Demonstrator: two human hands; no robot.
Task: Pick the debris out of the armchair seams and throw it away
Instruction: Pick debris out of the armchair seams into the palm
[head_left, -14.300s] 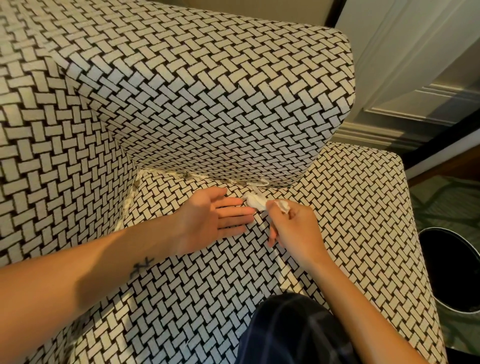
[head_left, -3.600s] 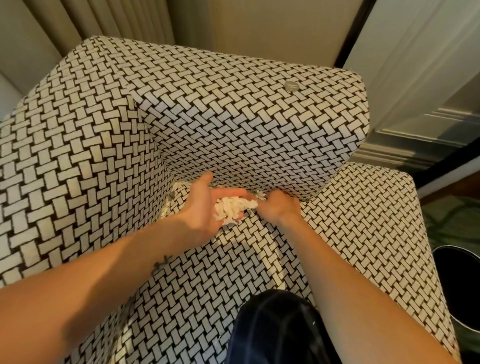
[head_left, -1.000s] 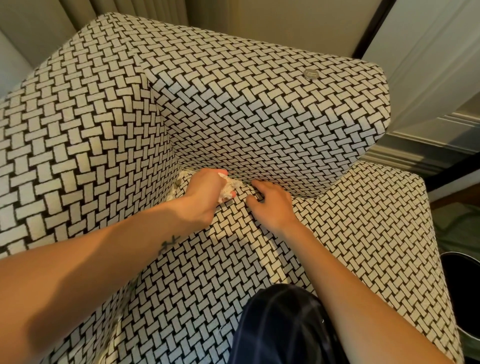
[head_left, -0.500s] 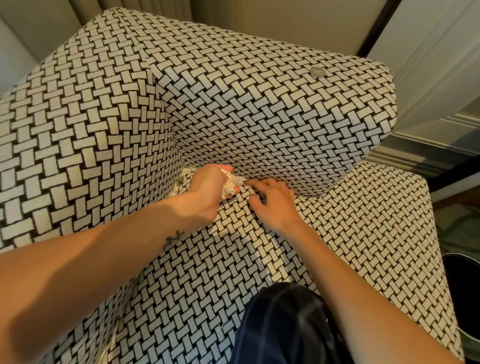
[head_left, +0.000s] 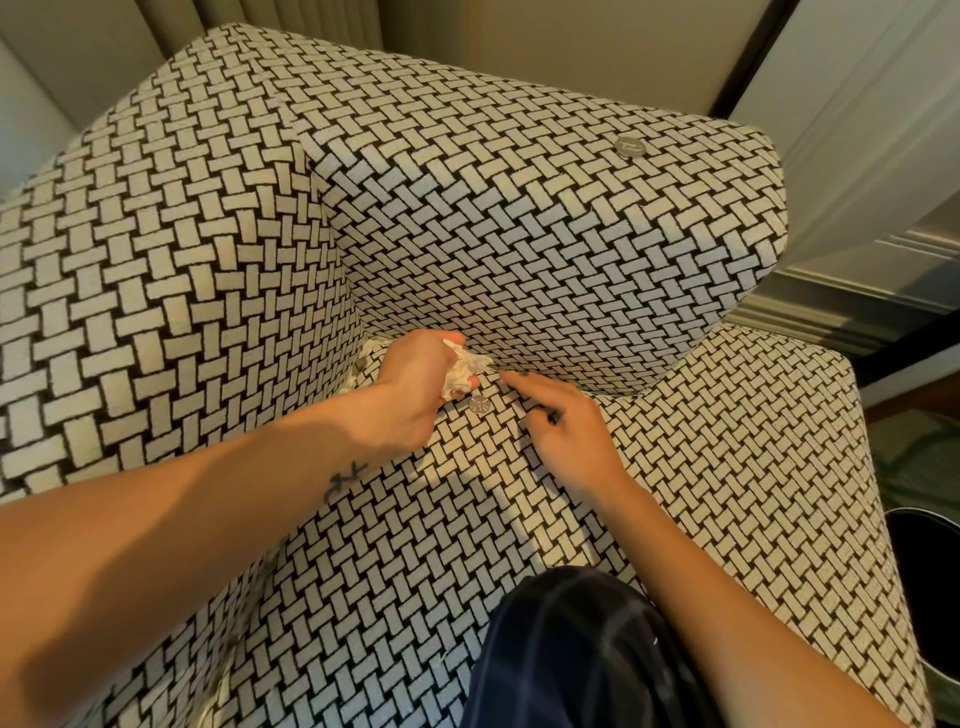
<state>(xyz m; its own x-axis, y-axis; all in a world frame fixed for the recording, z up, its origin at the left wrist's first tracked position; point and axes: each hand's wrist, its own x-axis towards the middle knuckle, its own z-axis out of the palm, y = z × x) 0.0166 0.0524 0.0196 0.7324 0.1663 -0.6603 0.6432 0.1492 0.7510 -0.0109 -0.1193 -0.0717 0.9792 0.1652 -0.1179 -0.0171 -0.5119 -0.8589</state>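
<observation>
Clutching a soft, featherlight paper wad tight at the armchair seam, the left hand rests while the right hand, grip open and empty, probes beside a flat hard coin, probably best pinched by its rim.
</observation>
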